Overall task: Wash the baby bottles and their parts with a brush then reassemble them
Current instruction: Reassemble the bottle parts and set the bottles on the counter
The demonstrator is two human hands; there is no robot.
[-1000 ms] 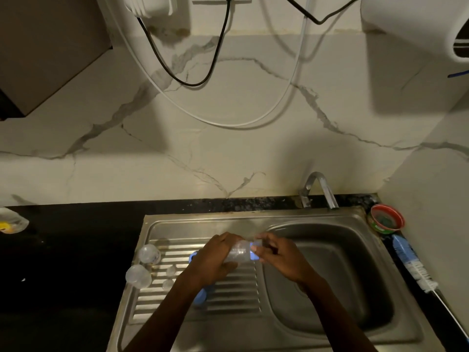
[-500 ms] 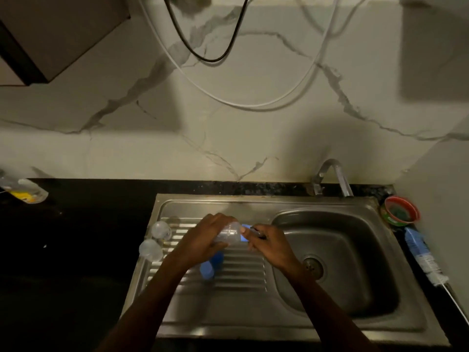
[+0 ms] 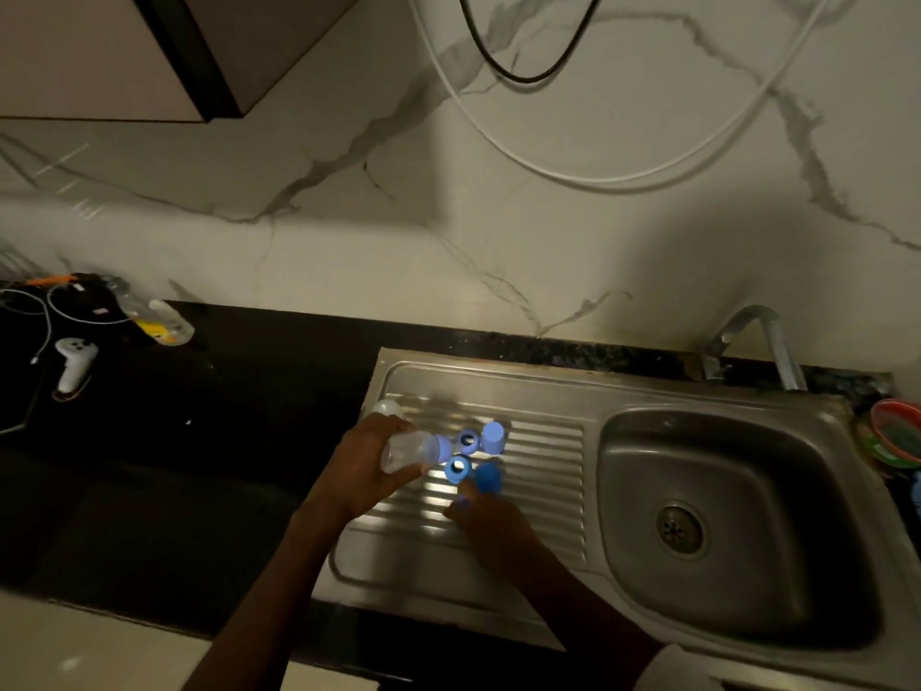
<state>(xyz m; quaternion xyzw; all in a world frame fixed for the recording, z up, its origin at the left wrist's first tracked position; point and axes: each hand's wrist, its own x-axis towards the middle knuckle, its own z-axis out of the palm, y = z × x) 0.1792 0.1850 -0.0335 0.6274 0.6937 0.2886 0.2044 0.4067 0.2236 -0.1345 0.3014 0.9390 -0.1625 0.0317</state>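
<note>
I am looking down at a white marble-veined wall (image 3: 548,241) rising behind a black stone counter (image 3: 224,441), and the dim light is swallowing most of the detail. A stainless steel sink with a ribbed drainboard (image 3: 543,471) is sitting in the counter, its curved metal tap (image 3: 757,341) standing at the back. At the right edge a red-rimmed round bowl (image 3: 897,436) is being cut off by the frame.

The left hand (image 3: 364,471) is curling around a clear plastic baby bottle (image 3: 406,451), holding it on its side over the drainboard with its blue-ringed neck pointing right. The right hand (image 3: 493,528) is hovering just beneath the blue parts; it is blurred, and I cannot tell whether it is pinching anything.

Just right of the bottle, two blue plastic collar rings (image 3: 466,453) and two blue plastic caps (image 3: 491,456) are lying clustered on the ribs. A clear dome cap (image 3: 387,407) is peeking out behind the left hand, mostly hidden.
</note>
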